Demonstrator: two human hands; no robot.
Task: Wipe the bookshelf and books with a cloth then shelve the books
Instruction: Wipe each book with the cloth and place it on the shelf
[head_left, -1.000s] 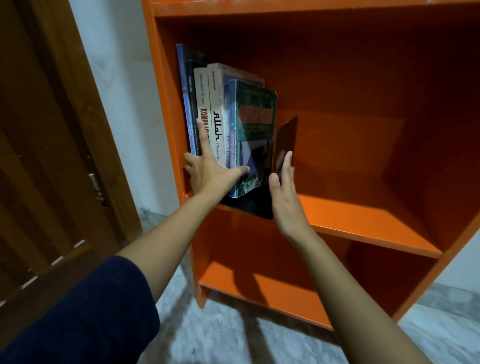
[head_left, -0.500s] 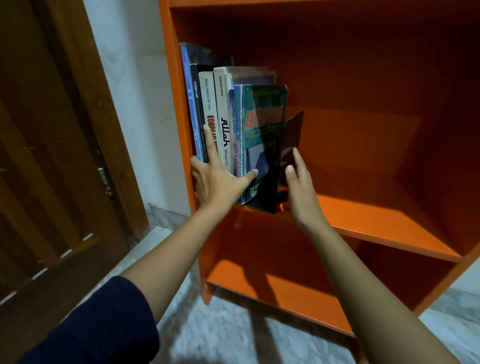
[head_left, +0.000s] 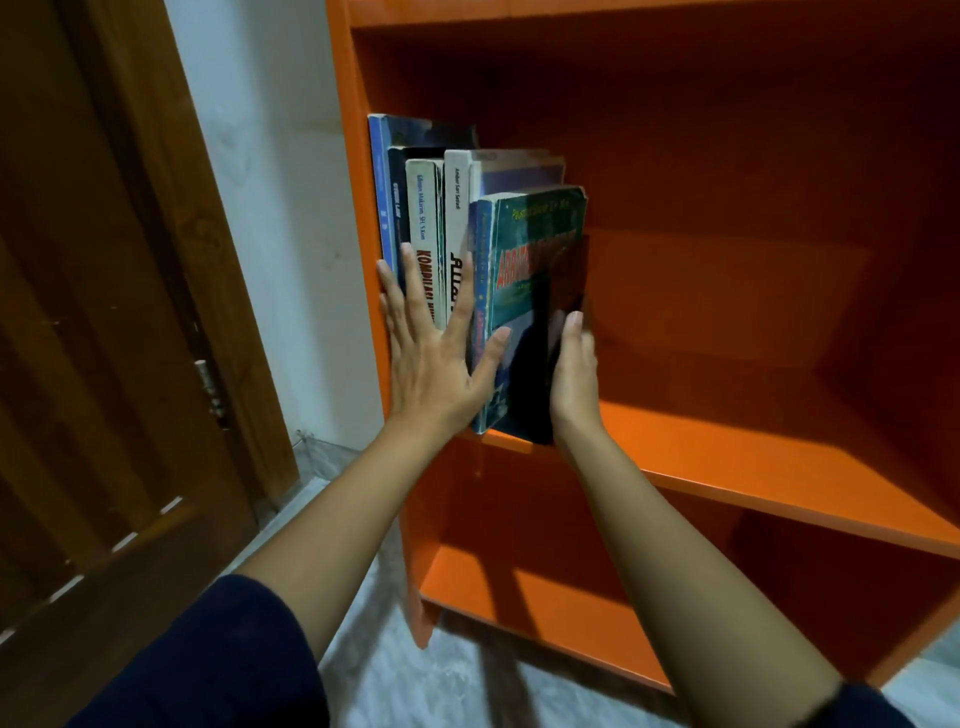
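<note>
View from a head cam, looking down at 2 bare forearms reaching into an orange bookshelf (head_left: 779, 467). A row of approx 6 books (head_left: 441, 218) stands upright at the far left of the middle shelf, packed against the left side panel. Left hand (head_left: 434, 358) lies flat on the spines, fingers spread open, thumb out to the right touching the teal-covered book (head_left: 535, 249) at the row's right end. Right hand (head_left: 574, 374) is held edge-on vs. a dark bookend (head_left: 540, 374) that stands just right of the teal book, fingers straight and together, pressing on it, not wrapped round it. The bookend's base sits at the shelf's front edge. Rest of that shelf is bare orange board. Brown wooden door (head_left: 104, 364) to the left, white wall (head_left: 275, 208) between door & shelf unit, pale marbled floor (head_left: 415, 675) below.
</note>
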